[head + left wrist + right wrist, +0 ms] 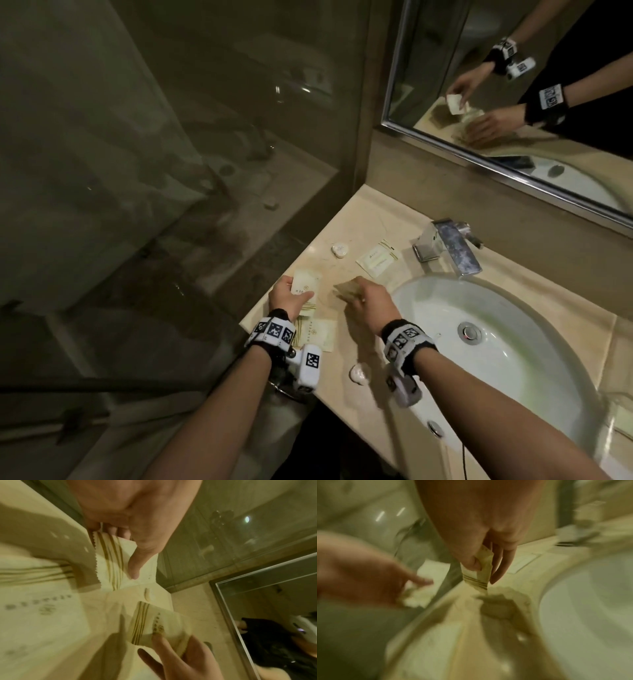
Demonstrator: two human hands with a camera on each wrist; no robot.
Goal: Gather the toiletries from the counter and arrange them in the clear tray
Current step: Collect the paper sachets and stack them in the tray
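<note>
The left hand pinches one packet over the counter. The right hand holds a small stack beside it. More packets lie near the tap. I see no tray. The thin stack could slip and fall into the sink.

I'm getting a dim, yellow-green feed on all three views. Light is falling from above onto the counter, and the glass partition on the left is staying murky, catching small glints. The right wrist view is smearing badly with motion blur; the left wrist view is blurring towards its near edge. Lines are bowing at the head view's edges.
</note>
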